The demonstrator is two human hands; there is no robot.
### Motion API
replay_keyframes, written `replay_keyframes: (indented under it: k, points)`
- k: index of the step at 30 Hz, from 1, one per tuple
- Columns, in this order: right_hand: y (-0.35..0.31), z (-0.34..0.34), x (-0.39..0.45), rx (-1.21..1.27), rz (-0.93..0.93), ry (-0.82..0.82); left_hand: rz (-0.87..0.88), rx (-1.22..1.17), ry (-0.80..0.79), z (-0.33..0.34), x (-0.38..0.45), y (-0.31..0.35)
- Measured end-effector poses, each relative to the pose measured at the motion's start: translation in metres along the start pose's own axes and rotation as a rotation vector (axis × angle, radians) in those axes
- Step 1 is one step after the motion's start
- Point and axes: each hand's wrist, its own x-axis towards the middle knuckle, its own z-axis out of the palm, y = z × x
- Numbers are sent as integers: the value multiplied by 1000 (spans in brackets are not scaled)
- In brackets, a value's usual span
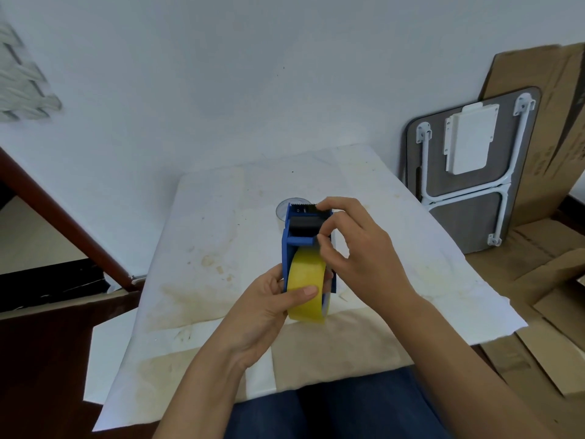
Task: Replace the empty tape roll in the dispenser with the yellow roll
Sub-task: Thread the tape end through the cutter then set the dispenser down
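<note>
The blue tape dispenser (288, 245) is held above the middle of the white sheet, its toothed blade pointing away from me. The yellow roll (307, 274) sits in the dispenser's near end. My left hand (269, 308) grips the dispenser and roll from the left, thumb lying across the yellow tape. My right hand (361, 251) reaches in from the right, its fingertips pinched at the black roller (304, 224) near the blade. A clear, round, empty roll (286, 205) lies on the sheet just behind the dispenser, mostly hidden.
A stained white paper sheet (221, 248) covers the low table. A folded small table (468, 172) leans on the wall at right, with flattened cardboard (538, 264) around it. A dark wooden rail (63, 217) runs at left. My knees are at the bottom edge.
</note>
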Motion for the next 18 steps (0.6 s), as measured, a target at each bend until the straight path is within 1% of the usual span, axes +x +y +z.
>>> replay_keyframes:
  k: [6, 15, 18]
  points:
    - [3, 2, 1, -74, -47, 21, -14, 38, -42, 1, 0, 4]
    - [11, -7, 7, -128, 48, -37, -38, 77, -85, 2, -4, 2]
    - [12, -8, 7, -118, 54, -30, -43, 107, -92, 1, -4, 2]
